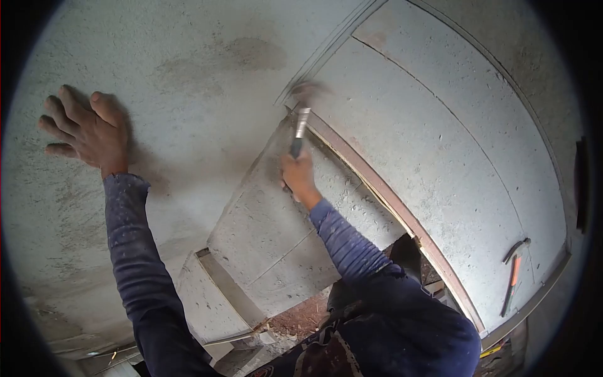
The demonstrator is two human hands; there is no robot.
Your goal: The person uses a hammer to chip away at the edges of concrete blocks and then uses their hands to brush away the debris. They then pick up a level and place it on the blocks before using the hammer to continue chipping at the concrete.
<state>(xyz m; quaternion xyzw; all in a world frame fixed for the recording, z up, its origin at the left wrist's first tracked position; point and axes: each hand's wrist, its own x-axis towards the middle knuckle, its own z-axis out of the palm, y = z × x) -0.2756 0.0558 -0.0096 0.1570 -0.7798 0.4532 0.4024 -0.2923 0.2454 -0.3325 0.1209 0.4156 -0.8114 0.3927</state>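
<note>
My left hand [94, 132] lies spread against the pale grey wall [207, 119], fingers apart and holding nothing. In my right hand [299, 176] is a hammer [301, 122], gripped by its dark handle. Its metal neck points away from me, and the head is smeared by motion. The hammer head is at the corner where the wall meets the upper end of a long wooden strip [377, 182]. That strip runs along the edge of a large grey panel [440, 138].
A second hammer [514, 273] with an orange and black handle lies on the panel at the right. A lower slab [282, 251] is below my right arm. Near my body there is a narrow wooden-edged recess [229, 289] and reddish rubble [301, 317].
</note>
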